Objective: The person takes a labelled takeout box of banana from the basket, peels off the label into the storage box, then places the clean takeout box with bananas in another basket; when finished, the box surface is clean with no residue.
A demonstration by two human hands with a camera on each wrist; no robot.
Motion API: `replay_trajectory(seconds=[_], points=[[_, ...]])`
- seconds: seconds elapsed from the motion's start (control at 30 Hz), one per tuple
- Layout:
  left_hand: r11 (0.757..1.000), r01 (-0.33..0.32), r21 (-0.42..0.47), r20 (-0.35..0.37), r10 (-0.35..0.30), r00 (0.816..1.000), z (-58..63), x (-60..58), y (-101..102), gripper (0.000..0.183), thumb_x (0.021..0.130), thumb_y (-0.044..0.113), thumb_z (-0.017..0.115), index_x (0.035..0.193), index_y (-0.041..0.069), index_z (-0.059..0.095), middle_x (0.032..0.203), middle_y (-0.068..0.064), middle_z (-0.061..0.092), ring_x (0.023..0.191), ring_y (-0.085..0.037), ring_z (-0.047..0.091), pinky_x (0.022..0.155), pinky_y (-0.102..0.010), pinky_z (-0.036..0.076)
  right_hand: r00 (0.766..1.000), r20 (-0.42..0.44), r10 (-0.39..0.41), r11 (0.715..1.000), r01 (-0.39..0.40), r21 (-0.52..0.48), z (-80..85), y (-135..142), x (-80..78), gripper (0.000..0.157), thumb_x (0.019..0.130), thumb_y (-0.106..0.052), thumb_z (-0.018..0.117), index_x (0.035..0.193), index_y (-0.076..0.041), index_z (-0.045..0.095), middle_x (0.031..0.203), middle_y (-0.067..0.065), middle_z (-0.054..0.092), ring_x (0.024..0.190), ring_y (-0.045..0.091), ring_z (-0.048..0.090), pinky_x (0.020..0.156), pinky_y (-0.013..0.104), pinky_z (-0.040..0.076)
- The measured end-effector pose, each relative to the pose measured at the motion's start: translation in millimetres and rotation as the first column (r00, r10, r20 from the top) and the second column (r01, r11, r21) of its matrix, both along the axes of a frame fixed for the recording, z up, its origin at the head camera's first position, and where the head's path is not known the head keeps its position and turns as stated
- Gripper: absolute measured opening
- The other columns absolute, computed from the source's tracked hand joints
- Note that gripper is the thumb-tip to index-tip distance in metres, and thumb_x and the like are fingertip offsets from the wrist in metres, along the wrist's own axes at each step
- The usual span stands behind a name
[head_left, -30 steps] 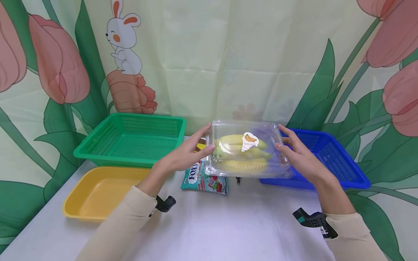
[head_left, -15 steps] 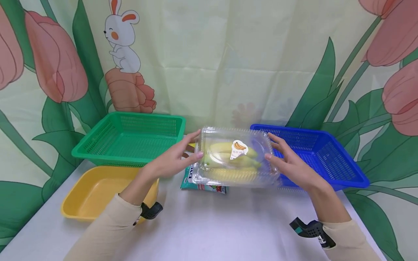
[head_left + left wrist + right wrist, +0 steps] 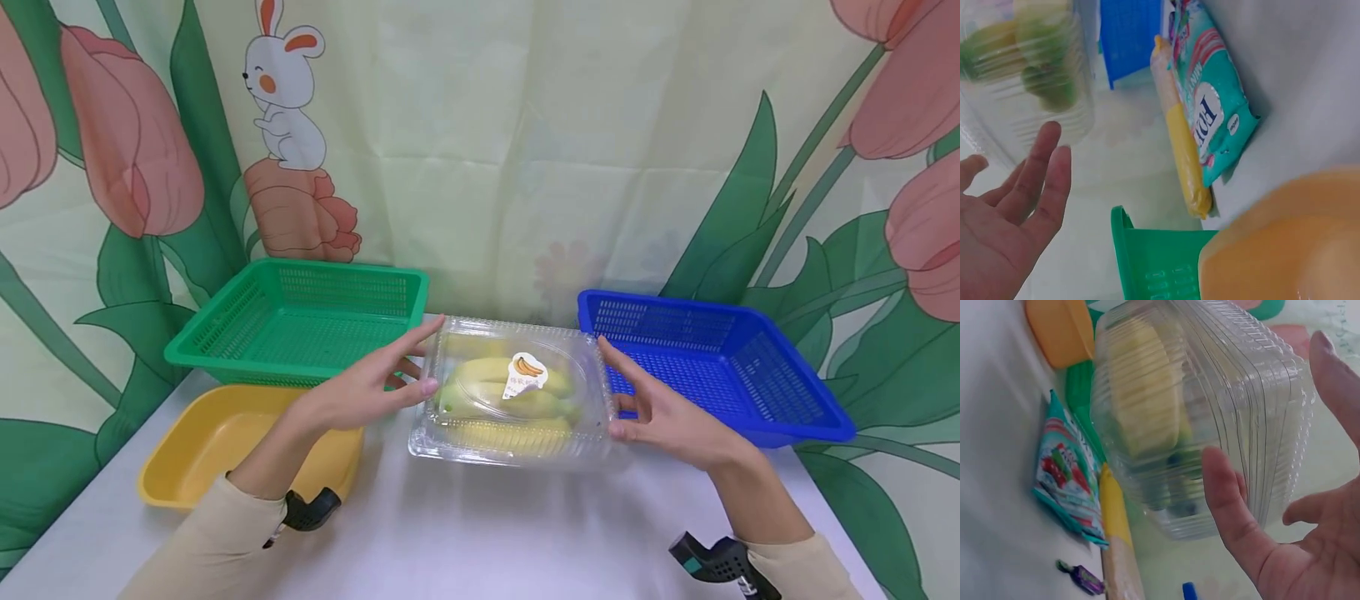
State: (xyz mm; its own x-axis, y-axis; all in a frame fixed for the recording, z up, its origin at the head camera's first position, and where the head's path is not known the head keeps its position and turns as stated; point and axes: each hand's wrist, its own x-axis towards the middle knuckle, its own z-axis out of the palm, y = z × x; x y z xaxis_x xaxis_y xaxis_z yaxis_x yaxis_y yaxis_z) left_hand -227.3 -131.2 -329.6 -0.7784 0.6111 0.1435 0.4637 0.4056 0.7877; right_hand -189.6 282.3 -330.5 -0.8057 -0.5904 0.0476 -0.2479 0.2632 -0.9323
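Observation:
Both hands hold a clear plastic clamshell box of bananas (image 3: 510, 387) up off the table, in the middle of the head view. A banana sticker is on its lid. My left hand (image 3: 375, 383) grips the box's left side, and my right hand (image 3: 663, 408) grips its right side. In the left wrist view, fingertips (image 3: 1050, 134) lie along the box wall. The right wrist view shows thumb and fingers (image 3: 1225, 494) at its rim. Behind the box, hidden in the head view, lie a teal FOX'S candy bag (image 3: 1216, 106) and a long yellow-and-tan packet (image 3: 1182, 137).
A green basket (image 3: 300, 354) stands at the back left, with a yellow basin (image 3: 195, 446) in front of it. To the right is a blue basket (image 3: 750, 396). A small purple wrapped candy (image 3: 1088, 579) lies near the candy bag. A printed cloth hangs behind.
Both hands have brought the box of bananas left, nearer and lower, away from the blue basket. The box now covers the candy bag in the head view.

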Motion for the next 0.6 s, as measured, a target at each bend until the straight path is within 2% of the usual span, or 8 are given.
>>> replay_trajectory(seconds=[0.13,0.3,0.43,0.47,0.6], points=[[1.0,0.028,-0.01,0.021,-0.028,0.999,-1.7,6.8,-10,0.09,0.095,0.047,0.071,0.165,0.035,0.015,0.149,-0.012,0.047,0.122,-0.026,0.057,0.099,-0.046,0.053,0.993,0.051,0.11,0.992,-0.107,-0.061,-6.2,-1,7.3,0.112,0.094,-0.025,0.077,0.165,-0.03,-0.01,0.17,0.012,-0.015,0.137,0.058,0.04,0.086,0.047,0.061],[0.994,0.107,-0.016,0.108,-0.105,0.989,-6.7,20.5,-21,0.112,0.084,0.048,0.083,0.166,0.033,0.008,0.15,-0.013,0.043,0.122,-0.026,0.053,0.098,-0.041,0.054,0.979,0.102,0.175,0.983,-0.168,-0.077,-11.9,-2,21.0,0.119,0.091,-0.013,0.079,0.165,-0.025,-0.013,0.168,0.013,-0.019,0.13,0.038,0.055,0.082,0.05,0.061],[0.99,0.133,-0.05,0.19,-0.121,0.974,-5.5,35.0,-20,0.118,0.082,0.042,0.087,0.165,0.033,0.004,0.148,-0.01,0.043,0.125,-0.025,0.05,0.1,-0.04,0.053,0.979,0.088,0.186,0.982,-0.183,-0.035,-16.9,2,30.0,0.12,0.088,-0.009,0.081,0.166,-0.023,-0.01,0.166,0.015,-0.01,0.115,0.024,0.063,0.082,0.042,0.061],[0.989,0.135,-0.063,0.201,-0.12,0.972,-4.9,38.0,-19,0.118,0.082,0.041,0.087,0.165,0.032,0.003,0.148,-0.009,0.043,0.127,-0.024,0.049,0.1,-0.04,0.053,0.98,0.074,0.183,0.983,-0.182,-0.019,-18.4,3,31.7,0.12,0.088,-0.009,0.082,0.166,-0.023,-0.008,0.166,0.012,-0.006,0.111,0.022,0.063,0.081,0.04,0.061],[0.983,0.154,-0.103,0.222,-0.128,0.967,-6.1,44.5,-18,0.118,0.083,0.044,0.085,0.165,0.029,0.001,0.148,-0.005,0.042,0.13,-0.024,0.046,0.1,-0.041,0.053,0.982,0.052,0.183,0.983,-0.183,0.002,-25.7,6,37.1,0.119,0.086,-0.007,0.083,0.166,-0.02,-0.004,0.162,0.009,0.005,0.103,0.021,0.061,0.076,0.036,0.061]])
